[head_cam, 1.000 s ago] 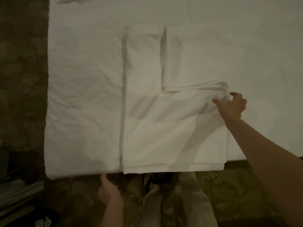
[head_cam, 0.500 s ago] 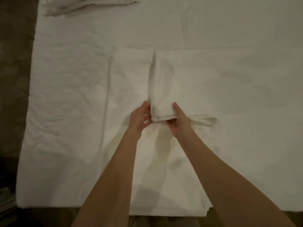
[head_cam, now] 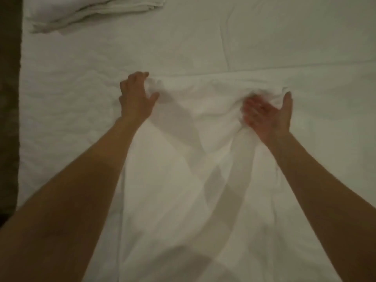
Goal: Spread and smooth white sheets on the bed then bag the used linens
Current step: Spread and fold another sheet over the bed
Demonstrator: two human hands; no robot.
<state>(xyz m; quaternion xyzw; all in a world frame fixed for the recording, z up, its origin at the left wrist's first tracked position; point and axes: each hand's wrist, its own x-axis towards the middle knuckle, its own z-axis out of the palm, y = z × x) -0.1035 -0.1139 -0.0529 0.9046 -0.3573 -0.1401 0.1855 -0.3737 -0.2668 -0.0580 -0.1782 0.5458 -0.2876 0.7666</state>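
Both arms stretched forward over the bed. Left hand clenched on the far left corner of the white sheet, fingers curled over the bunched edge. Right hand blurred, palm up, thumb raised, gathering the sheet's far right edge; grasp looks closed on cloth but cannot tell for sure. Sheet draped between and below the hands, rumpled, over the bed's middle. Folded linen stack well apart at the far left corner.
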